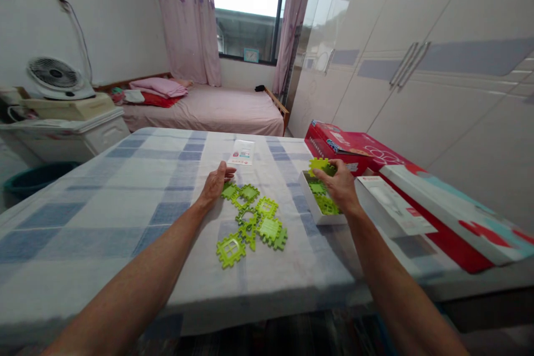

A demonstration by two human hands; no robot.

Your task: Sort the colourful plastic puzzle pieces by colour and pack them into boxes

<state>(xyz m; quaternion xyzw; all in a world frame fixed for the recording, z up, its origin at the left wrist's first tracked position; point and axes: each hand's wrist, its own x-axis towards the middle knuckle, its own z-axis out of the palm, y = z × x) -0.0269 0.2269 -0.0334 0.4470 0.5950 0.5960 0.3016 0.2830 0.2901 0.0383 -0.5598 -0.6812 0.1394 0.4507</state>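
Several green interlocking puzzle tiles lie scattered on the checked tablecloth. My left hand rests flat, fingers out, on the far-left tile of that group. My right hand is over a small white box that holds more green tiles. Its fingers pinch one yellow-green tile just above the box's far end.
A red box and a long white and red box lie on the table's right side. A small clear packet sits beyond the tiles. A wardrobe stands at the right, with a bed and a fan behind.
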